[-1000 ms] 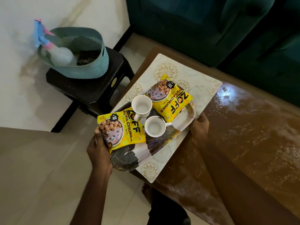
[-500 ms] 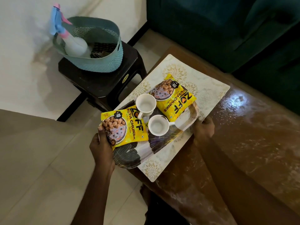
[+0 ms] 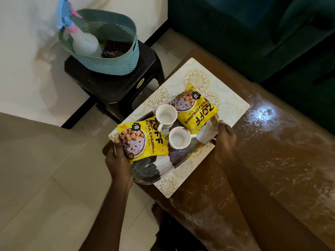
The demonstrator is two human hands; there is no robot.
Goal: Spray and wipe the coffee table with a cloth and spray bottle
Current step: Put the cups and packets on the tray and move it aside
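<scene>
The brown glossy coffee table (image 3: 272,160) fills the right side. A pale placemat (image 3: 232,105) lies on its left end. Over the mat is a feather-patterned tray (image 3: 145,171); my left hand (image 3: 117,162) grips its left end and my right hand (image 3: 225,136) grips its right edge. On the tray are two white cups (image 3: 166,115) (image 3: 179,137) and two yellow snack packets (image 3: 143,140) (image 3: 197,109). The spray bottle (image 3: 85,42) and a dark patterned cloth (image 3: 116,48) lie in a teal basket (image 3: 112,66) at the upper left.
The basket stands on a black plastic stool (image 3: 117,87) just left of the table. A dark green sofa (image 3: 235,33) runs along the table's far side. Tiled floor lies to the left, and my foot (image 3: 157,211) is beside the table's near corner.
The view has drifted, so the stool, basket and table sit further right and lower in the frame. Both hands keep their hold on the tray, which stays over the placemat.
</scene>
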